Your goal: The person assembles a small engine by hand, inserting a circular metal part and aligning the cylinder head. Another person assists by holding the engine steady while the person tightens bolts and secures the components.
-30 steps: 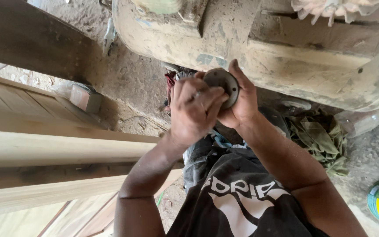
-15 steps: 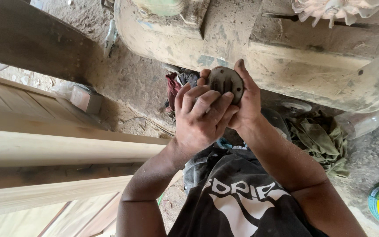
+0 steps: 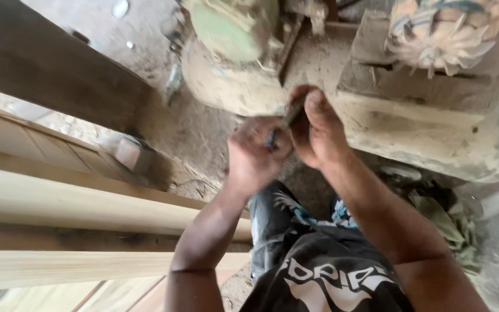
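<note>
At twelve o'clock, against the dusty bench [image 3: 411,124], both hands have lifted together; the round disc now sits edge-on [image 3: 293,113], pinched between left hand [image 3: 256,155] and right hand [image 3: 314,126].

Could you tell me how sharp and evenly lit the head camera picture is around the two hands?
Head view: motion blur smears the left hand, the right hand and the small dark thing pinched between them; the pale planks look brightly lit and sharper, while the dusty machine above is soft and in duller light.

Head camera, looking down, close over hands [image 3: 287,141].
</note>
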